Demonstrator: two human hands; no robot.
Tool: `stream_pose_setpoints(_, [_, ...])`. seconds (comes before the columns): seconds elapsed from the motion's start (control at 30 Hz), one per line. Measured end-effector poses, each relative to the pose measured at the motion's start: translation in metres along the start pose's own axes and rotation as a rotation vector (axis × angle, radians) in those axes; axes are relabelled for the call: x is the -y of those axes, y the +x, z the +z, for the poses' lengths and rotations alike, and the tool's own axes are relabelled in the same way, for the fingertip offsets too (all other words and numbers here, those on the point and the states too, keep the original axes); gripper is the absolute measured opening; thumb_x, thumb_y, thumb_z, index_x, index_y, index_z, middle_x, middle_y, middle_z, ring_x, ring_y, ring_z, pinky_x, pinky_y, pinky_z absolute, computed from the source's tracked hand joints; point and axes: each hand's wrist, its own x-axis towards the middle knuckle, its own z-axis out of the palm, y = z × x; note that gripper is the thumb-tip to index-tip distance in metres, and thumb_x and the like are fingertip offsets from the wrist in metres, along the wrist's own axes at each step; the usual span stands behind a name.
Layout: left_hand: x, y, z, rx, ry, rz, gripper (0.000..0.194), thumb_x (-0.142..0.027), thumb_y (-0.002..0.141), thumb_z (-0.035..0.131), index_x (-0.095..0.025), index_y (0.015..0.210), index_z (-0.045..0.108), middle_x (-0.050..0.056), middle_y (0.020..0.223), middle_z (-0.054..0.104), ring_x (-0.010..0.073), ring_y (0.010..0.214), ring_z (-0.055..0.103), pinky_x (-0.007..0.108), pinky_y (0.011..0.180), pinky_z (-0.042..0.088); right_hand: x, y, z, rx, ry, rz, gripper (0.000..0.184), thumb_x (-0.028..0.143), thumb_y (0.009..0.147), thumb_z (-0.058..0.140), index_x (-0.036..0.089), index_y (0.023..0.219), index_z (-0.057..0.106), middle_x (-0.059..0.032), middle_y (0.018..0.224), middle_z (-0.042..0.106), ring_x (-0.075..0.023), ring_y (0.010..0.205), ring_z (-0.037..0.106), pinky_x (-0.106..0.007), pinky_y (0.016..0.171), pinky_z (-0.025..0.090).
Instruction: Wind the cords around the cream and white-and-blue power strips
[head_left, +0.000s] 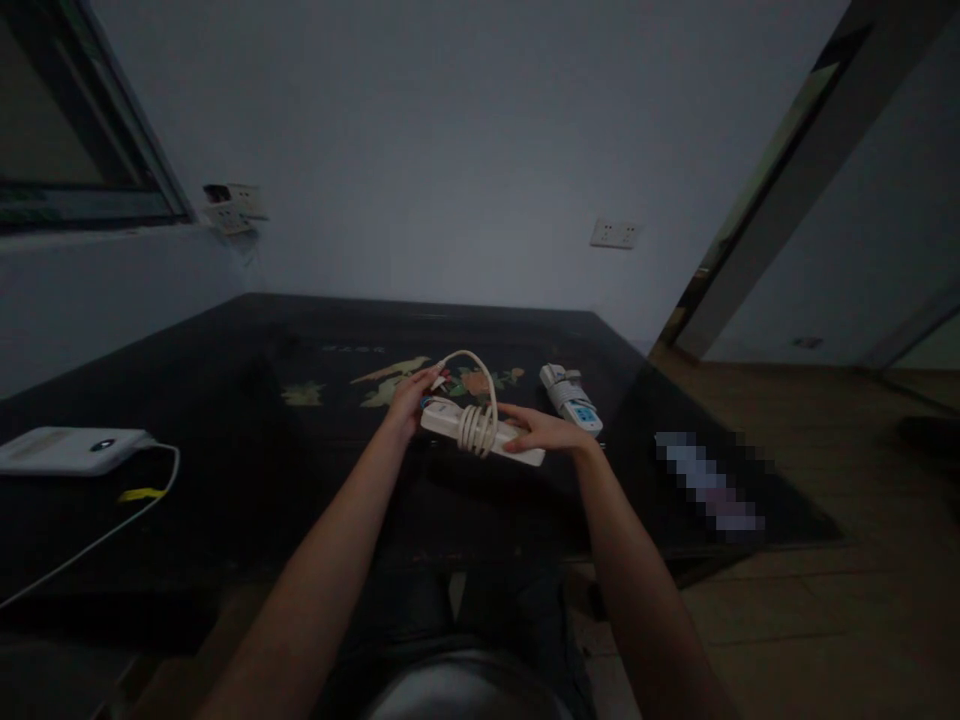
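Note:
A white power strip (442,420) hangs tilted over the dark table, several turns of its cord (476,430) wound round its middle. My right hand (546,430) is closed on the strip's right end, thumb on the near face. At the other end, my left hand (411,398) is closed around the cord's free end, where a plug (438,383) seems to show at the fingertips. From there the cord arches up and back down to the coil. On the table to the right lies a second power strip (581,412) with a grey cord wrapped round it.
The black table (285,510) has a painted bird and flowers. At left lie a white power bank (82,450) with a cable and a yellow strip (141,494). A blurred-out object (709,485) lies at right. Wall sockets (615,234) sit behind.

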Motion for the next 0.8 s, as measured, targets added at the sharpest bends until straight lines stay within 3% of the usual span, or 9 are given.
stream_pose_setpoints(0.13, [-0.004,-0.003,0.002,-0.038,-0.011,0.172,0.015,-0.02,0.07,0.072,-0.014,0.084,0.07,0.003,0.081,0.071,0.0117,0.074,0.065,0.02,0.068,0.049,-0.004,-0.001,-0.005,-0.084,-0.064,0.022,0.077,0.034,0.063,0.076,0.019,0.134,0.049,-0.0085,0.123,0.062,-0.026,0.107,0.059,-0.04,0.094,0.045])
stream_pose_setpoints(0.33, [-0.004,-0.001,0.004,-0.042,0.049,0.264,0.023,-0.029,0.068,0.075,-0.015,0.086,0.069,0.002,0.079,0.07,0.0115,0.072,0.063,0.021,0.068,0.048,-0.015,-0.002,-0.017,-0.404,-0.096,0.069,0.082,0.036,0.062,0.076,0.017,0.136,0.046,-0.0118,0.132,0.054,-0.0292,0.114,0.054,-0.043,0.102,0.038])
stream_pose_setpoints(0.57, [0.002,0.002,-0.007,-0.084,0.194,0.151,0.017,-0.028,0.072,0.072,-0.014,0.079,0.066,0.003,0.074,0.069,0.0096,0.064,0.063,0.019,0.062,0.048,-0.028,0.01,-0.025,-0.753,0.067,0.065,0.085,0.044,0.068,0.068,0.018,0.141,0.033,-0.0142,0.12,0.059,-0.0281,0.098,0.061,-0.046,0.086,0.048])
stream_pose_setpoints(0.7, [0.01,0.003,-0.009,-0.069,0.329,0.028,0.016,-0.027,0.077,0.069,-0.012,0.078,0.065,0.002,0.069,0.067,0.0104,0.059,0.062,0.021,0.059,0.048,-0.021,0.011,-0.024,-0.786,0.19,-0.068,0.076,0.048,0.073,0.061,0.023,0.138,0.03,-0.0101,0.111,0.062,-0.0244,0.087,0.064,-0.039,0.075,0.051])
stream_pose_setpoints(0.8, [0.015,0.003,-0.006,-0.035,0.414,-0.093,0.016,-0.027,0.086,0.062,-0.011,0.088,0.063,0.002,0.081,0.065,0.0117,0.068,0.062,0.027,0.064,0.052,-0.011,0.007,-0.018,-0.709,0.249,-0.184,0.069,0.049,0.074,0.059,0.024,0.133,0.034,-0.0074,0.107,0.062,-0.0212,0.083,0.064,-0.034,0.071,0.05])
